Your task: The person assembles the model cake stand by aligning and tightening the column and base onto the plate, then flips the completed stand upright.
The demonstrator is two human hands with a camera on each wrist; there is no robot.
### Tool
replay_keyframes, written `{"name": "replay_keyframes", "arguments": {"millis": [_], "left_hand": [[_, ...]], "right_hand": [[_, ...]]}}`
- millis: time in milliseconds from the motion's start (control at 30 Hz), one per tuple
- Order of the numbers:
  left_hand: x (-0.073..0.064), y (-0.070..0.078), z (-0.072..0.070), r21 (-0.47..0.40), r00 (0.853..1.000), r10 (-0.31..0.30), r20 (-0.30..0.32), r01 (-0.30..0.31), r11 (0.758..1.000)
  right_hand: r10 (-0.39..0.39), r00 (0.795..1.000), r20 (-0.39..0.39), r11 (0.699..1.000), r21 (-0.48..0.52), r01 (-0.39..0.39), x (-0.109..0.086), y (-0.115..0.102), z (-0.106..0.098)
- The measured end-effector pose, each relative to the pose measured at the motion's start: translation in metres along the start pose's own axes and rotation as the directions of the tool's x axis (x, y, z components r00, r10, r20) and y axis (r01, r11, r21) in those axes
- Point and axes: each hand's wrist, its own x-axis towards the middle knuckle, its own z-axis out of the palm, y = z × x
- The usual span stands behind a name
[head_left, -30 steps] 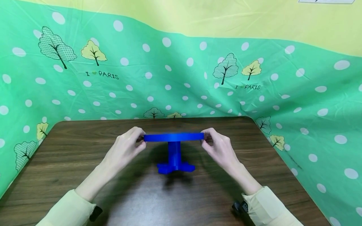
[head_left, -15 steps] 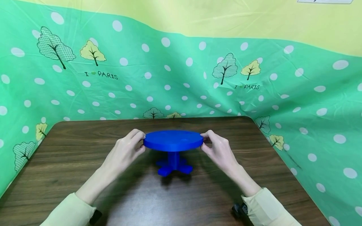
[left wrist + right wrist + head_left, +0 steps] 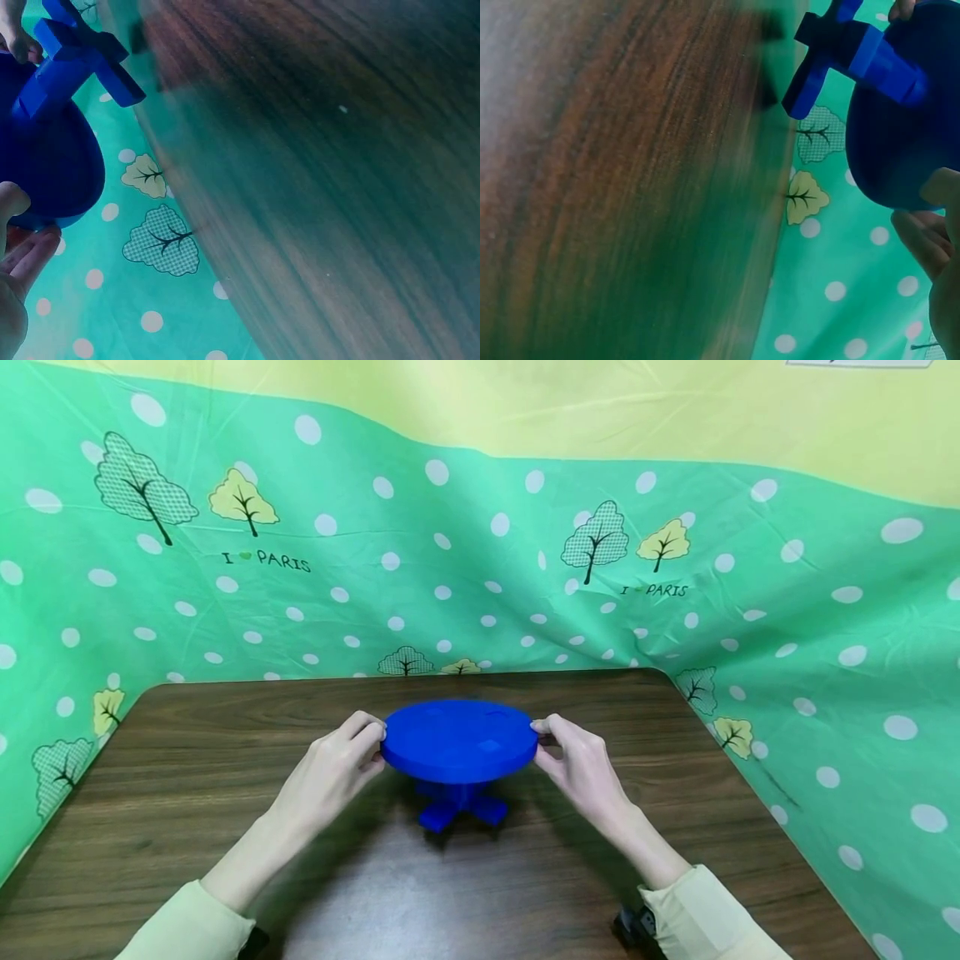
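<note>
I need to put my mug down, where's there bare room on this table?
Bare wood lies left of the left hand toward the table edge, right of the right hand, and in front between the sleeves. The middle is crowded: both hands grip the blue stand there.

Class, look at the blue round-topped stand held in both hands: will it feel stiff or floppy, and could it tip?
The blue stand looks like rigid plastic, so probably stiff. Its wide top on a thin post and small cross foot suggests it could tip. The left hand and right hand pinch opposite edges.
</note>
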Motion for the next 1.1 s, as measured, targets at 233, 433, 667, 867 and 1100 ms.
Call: {"name": "replay_keyframes", "arguments": {"millis": [233, 433, 667, 867, 1100], "left_hand": [[-0.005, 0.0, -0.002, -0.005, 1.0, -0.006, 0.026, 0.007, 1.0], [-0.01, -0.001, -0.001, 0.009, 1.0, 0.022, -0.012, -0.022, 1.0], [-0.017, -0.002, -0.003, 0.014, 0.998, 0.062, 0.033, -0.062, 0.998], [-0.02, -0.002, -0.005, 0.019, 0.997, 0.06, 0.049, -0.061, 0.998], [-0.025, -0.004, -0.008, 0.047, 0.996, 0.056, 0.068, -0.06, 0.997]], "right_hand": [[-0.021, 0.999, -0.03, 1.0, 0.002, 0.021, -0.006, 0.0, 0.003], [-0.063, 0.996, -0.057, 0.998, -0.018, 0.062, -0.009, 0.0, 0.004], [-0.085, 0.996, -0.039, 0.996, 0.007, 0.085, -0.014, 0.002, 0.001], [-0.072, 0.997, -0.022, 0.997, 0.039, 0.073, -0.017, 0.005, 0.0], [-0.029, 0.999, 0.045, 0.999, 0.032, 0.028, -0.019, 0.01, -0.005]]}}
